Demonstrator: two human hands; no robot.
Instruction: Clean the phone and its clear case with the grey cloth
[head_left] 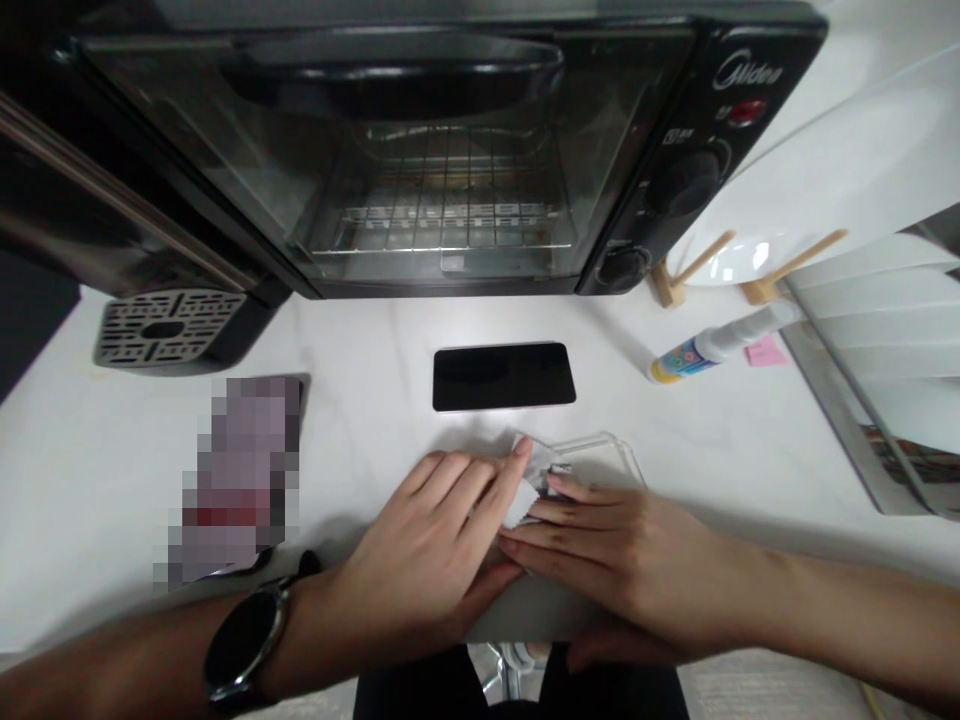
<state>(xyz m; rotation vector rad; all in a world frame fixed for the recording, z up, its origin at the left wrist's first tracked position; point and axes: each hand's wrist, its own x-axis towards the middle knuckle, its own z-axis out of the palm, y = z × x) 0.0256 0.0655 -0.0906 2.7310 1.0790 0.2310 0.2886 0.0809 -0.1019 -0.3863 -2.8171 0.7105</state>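
Note:
My left hand [442, 540] and my right hand [622, 560] meet at the near edge of the white counter [360, 420]. Both have their fingers pressed together on a small white packet [523, 502] held between them. Just behind the fingertips lies a clear phone case [604, 450], partly hidden by my right hand. A black phone [502, 376] lies screen-up a little farther back, apart from both hands. My left wrist carries a black watch [241, 640].
A black toaster oven [450, 150] with its door shut fills the back. A small spray bottle [705, 350] and a pink note [765, 350] lie at the right, below a white plate [825, 170] in a wooden stand. A blurred-out object [240, 470] lies at the left.

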